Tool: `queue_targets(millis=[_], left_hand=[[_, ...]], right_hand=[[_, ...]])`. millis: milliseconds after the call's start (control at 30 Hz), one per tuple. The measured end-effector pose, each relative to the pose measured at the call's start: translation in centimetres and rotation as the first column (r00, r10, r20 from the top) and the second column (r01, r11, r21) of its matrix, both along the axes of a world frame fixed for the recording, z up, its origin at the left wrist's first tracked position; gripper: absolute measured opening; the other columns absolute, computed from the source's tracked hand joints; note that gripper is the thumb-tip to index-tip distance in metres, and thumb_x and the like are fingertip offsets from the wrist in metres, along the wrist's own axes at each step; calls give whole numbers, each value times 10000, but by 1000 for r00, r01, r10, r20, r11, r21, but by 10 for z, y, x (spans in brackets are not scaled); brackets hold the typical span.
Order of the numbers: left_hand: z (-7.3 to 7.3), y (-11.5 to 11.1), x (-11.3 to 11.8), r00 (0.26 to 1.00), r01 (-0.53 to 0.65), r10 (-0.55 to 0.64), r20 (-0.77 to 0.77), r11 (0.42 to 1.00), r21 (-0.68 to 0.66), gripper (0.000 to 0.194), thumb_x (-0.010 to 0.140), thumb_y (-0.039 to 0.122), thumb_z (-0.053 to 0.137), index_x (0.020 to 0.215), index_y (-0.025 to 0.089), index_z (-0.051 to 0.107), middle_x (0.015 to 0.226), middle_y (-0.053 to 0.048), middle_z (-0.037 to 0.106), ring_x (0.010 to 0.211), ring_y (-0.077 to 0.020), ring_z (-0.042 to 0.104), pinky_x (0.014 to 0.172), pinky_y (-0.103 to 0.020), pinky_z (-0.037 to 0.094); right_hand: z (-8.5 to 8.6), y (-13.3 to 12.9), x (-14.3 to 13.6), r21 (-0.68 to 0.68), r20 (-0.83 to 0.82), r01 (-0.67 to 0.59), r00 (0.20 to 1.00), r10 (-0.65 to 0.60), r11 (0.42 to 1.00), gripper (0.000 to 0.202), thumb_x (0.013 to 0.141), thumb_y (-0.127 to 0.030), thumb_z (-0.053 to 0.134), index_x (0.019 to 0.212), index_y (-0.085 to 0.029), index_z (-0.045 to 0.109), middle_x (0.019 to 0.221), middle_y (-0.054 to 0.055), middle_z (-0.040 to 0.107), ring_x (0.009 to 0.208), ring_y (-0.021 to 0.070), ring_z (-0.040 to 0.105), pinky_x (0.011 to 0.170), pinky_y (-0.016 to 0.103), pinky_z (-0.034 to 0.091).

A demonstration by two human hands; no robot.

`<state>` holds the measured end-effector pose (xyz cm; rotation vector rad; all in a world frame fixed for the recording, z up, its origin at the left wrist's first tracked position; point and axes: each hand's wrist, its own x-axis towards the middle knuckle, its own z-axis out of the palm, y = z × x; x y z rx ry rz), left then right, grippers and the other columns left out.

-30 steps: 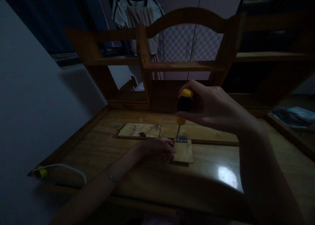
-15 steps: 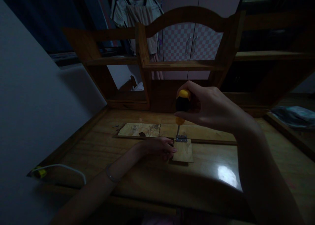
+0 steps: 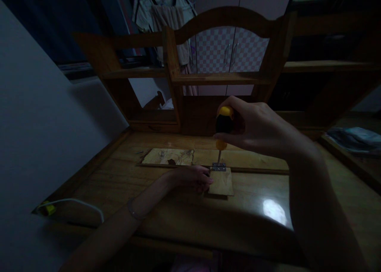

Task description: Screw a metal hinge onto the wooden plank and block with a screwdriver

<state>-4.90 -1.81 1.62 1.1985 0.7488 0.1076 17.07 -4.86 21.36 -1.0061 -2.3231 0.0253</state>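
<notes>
Fingers of my right hand are wrapped round the yellow and black handle of a screwdriver. Its shaft points down, and the tip meets a small metal hinge. This hinge spans the joint between a long flat board and a small square wooden piece. My left hand rests on the desk, gripping the left edge of the square piece, with its fingertips partly hidden. The long board's left part looks rough and stained, with a dark spot.
A wooden shelf unit rises along the back of the desk. A few thin screws or nails lie left of the board. A white cable and a yellow object are at the left edge.
The screwdriver and my right hand have shifted slightly right; the tip has gone from the hinge's left end to near its middle. My left hand stays at the square piece.
</notes>
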Motion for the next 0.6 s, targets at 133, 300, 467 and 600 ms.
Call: queue_targets(millis=[133,300,467,600], left_hand=[[3,0,-1,1000,16,-16,-1,1000,-6,362,757,427,789,808,148,565,724,-2,627,534,-79,550,505,-207,411],[4,0,0,1000,10,-10,4,1000,-14,359,758,416,790,796,154,548,702,1,624,521,-80,538,488,-208,396],[5,-2,3,1000,-24,24,-15,999,-34,368,736,414,804,816,157,553,698,10,614,525,-80,535,500,-211,407],[10,-4,4,999,-36,36,-11,999,-28,346,749,394,789,822,153,552,702,6,611,548,-81,536,518,-211,407]], right_hand=[[2,-2,3,36,-3,35,999,-35,999,308,750,-301,735,973,-201,547,759,-10,597,640,138,546,547,263,333],[3,-3,2,67,-18,18,1000,-17,998,310,759,-307,739,966,-191,539,785,-7,598,664,135,544,563,259,351],[1,-3,-5,19,-16,-34,999,34,999,302,758,-254,719,996,-196,542,775,-21,590,637,117,526,553,246,353],[1,-4,-7,-15,-15,-42,999,42,999,296,769,-276,708,1006,-200,549,784,-16,597,644,122,528,560,250,362]])
